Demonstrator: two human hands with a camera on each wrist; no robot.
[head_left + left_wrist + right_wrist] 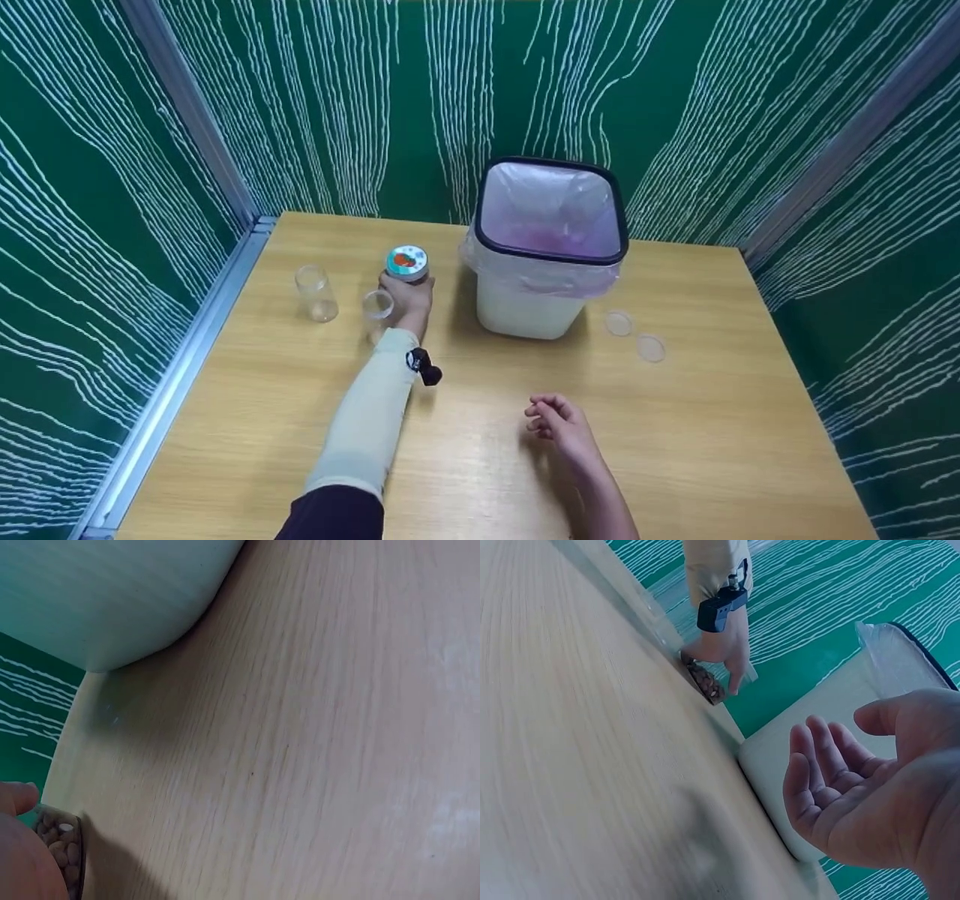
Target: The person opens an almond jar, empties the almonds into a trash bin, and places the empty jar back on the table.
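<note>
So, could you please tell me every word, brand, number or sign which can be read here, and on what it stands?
No text can be read.
Round teal-and-white lid with a red-orange picture, on the clear jar in the left hand: any print is too small and blurred.
Black wrist device, off-white bin: no readable marking.

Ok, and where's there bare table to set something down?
Front right: bordered by your right hand, two clear discs and the right edge of the table. Also between your left sleeve and right hand, in front of the bin. Crowded back left: left hand holding a lidded jar near two clear containers.
</note>
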